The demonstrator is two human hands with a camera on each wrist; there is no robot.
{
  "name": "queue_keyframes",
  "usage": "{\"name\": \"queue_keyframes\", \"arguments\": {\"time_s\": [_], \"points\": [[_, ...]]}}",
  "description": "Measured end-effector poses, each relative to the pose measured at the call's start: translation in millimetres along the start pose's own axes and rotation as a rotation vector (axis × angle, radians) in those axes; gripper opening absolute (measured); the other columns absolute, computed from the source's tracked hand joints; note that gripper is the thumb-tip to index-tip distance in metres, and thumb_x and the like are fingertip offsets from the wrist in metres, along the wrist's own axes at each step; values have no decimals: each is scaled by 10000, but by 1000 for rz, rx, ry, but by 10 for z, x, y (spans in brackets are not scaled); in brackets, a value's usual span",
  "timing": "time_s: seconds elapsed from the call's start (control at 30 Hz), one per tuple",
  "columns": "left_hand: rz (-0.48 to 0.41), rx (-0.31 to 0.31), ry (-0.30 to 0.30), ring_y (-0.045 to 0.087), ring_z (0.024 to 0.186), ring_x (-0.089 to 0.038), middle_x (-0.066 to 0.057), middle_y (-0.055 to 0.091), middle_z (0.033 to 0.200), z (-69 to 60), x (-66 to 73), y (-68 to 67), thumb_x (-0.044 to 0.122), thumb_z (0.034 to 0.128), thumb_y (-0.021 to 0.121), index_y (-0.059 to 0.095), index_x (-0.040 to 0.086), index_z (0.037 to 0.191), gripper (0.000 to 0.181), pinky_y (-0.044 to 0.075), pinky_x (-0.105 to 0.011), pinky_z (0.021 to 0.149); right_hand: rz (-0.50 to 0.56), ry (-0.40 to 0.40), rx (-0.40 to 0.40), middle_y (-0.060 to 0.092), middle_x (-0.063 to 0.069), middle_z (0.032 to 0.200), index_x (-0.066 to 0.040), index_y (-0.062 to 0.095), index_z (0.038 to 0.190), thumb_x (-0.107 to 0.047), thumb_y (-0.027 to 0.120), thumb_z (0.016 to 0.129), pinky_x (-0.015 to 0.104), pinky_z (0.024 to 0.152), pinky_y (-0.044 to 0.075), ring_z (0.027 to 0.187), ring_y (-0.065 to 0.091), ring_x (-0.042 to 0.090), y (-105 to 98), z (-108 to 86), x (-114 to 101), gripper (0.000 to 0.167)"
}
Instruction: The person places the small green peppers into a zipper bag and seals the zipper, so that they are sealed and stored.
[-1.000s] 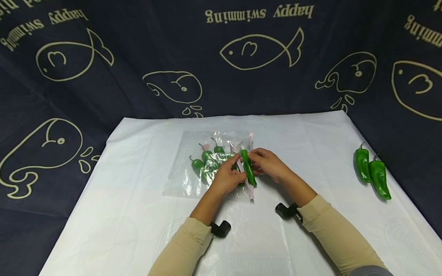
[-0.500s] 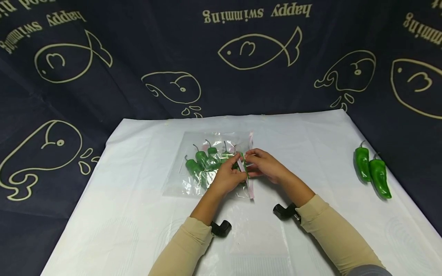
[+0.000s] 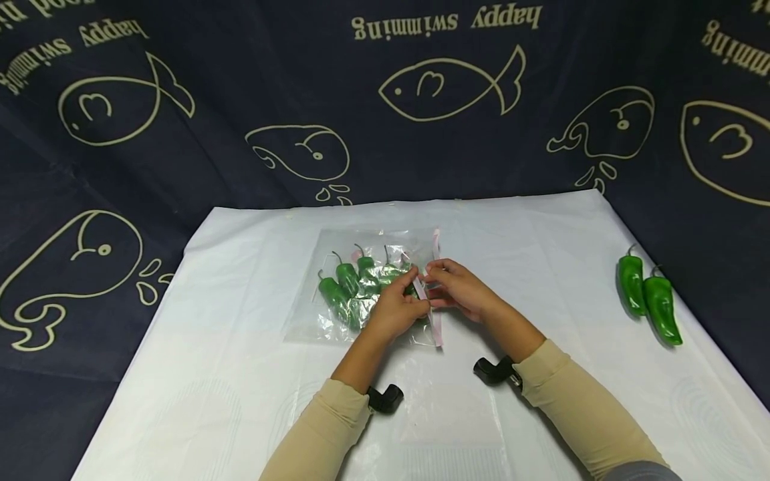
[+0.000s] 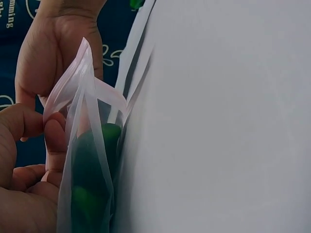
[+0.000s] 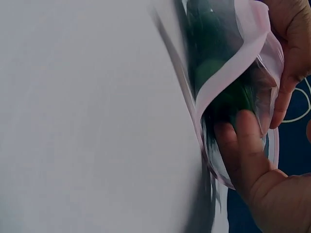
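A clear plastic bag (image 3: 307, 314) with a pink-edged mouth lies mid-table, several green peppers (image 3: 334, 296) inside. My left hand (image 3: 397, 306) pinches the bag's mouth edge between thumb and fingers; in the left wrist view the pink strip (image 4: 68, 87) rises from that pinch. At the mouth, my right hand (image 3: 462, 288) has its fingers inside the opening; in the right wrist view two fingertips (image 5: 247, 127) touch a dark green pepper (image 5: 233, 99) there. The thumb of the right hand is mostly out of that view.
Two more green peppers (image 3: 630, 286) lie side by side near the table's right edge. A white cloth covers the table (image 3: 240, 280), and a dark curtain (image 3: 457, 160) with fish and whale drawings stands behind it. Black wrist devices (image 3: 385, 399) sit below both hands.
The pepper between my hands has gone into the bag's mouth, with my right fingers following it in. The bagged peppers have shifted slightly left. My left hand has stayed in place.
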State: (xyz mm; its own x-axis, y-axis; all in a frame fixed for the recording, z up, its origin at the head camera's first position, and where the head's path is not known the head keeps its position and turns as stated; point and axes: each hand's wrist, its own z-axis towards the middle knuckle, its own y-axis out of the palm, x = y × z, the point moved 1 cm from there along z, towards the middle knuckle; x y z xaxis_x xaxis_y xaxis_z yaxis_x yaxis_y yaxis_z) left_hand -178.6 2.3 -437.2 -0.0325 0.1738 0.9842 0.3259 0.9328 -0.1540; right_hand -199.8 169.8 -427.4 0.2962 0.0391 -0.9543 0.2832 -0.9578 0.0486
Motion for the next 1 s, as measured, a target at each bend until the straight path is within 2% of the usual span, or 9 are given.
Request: {"name": "queue_keyframes", "arguments": {"time_s": [0.1, 0.17, 0.23, 0.33, 0.5, 0.73, 1.0], "points": [[10, 13, 10, 471, 531, -66, -86, 690, 1050, 7, 2, -2, -11, 770, 657, 365, 61, 1532, 819, 410, -209, 514, -12, -5, -13, 465, 228, 1335, 39, 380, 1382, -298, 488, 1033, 369, 881, 541, 994, 600, 227, -10, -6, -2, 498], [0, 15, 16, 475, 547, -55, -106, 622, 1283, 16, -1, -3, -19, 768, 654, 361, 49, 1531, 821, 435, -203, 533, -27, -9, -21, 464, 224, 1331, 46, 384, 1374, -291, 494, 1030, 388, 906, 525, 1035, 610, 259, -27, -8, -2, 494], [-14, 14, 23, 482, 561, -49, -122, 537, 1417, 23, -1, -3, -33, 767, 653, 356, 36, 1530, 822, 454, -199, 550, -45, -15, -24, 458, 227, 1336, 52, 387, 1377, -285, 496, 1028, 409, 929, 514, 1088, 609, 297, -49, -13, -9, 497], [-29, 6, 27, 510, 579, -48, -121, 530, 1423, 31, -8, 0, -47, 764, 650, 354, 33, 1530, 825, 463, -193, 556, -71, -25, -25, 450, 237, 1357, 59, 389, 1394, -273, 497, 1028, 425, 940, 512, 1155, 585, 352, -100, -21, -16, 506], [-8, 0, 39, 540, 599, -52, -103, 545, 1401, 26, -24, 10, -48, 750, 643, 362, 32, 1526, 829, 437, -187, 533, -143, -62, -25, 443, 259, 1401, 78, 395, 1408, -238, 505, 1025, 460, 944, 507, 1180, 569, 387, -203, -61, -44, 508], [-45, 0, 62, 518, 586, -48, -132, 545, 1388, 17, -28, 13, -72, 736, 626, 364, 3, 1516, 826, 423, -189, 533, -253, -124, -14, 445, 293, 1405, 108, 406, 1392, -245, 527, 1018, 519, 976, 472, 1199, 547, 439, -380, -137, -101, 529], [-42, 4, 75, 491, 583, -39, -130, 529, 1407, 18, -44, 22, -65, 746, 632, 360, 4, 1518, 821, 414, -182, 531, -302, -136, 31, 439, 291, 1421, 113, 409, 1392, -258, 526, 1024, 516, 980, 467, 1209, 542, 443, -664, -261, -101, 535]]}}
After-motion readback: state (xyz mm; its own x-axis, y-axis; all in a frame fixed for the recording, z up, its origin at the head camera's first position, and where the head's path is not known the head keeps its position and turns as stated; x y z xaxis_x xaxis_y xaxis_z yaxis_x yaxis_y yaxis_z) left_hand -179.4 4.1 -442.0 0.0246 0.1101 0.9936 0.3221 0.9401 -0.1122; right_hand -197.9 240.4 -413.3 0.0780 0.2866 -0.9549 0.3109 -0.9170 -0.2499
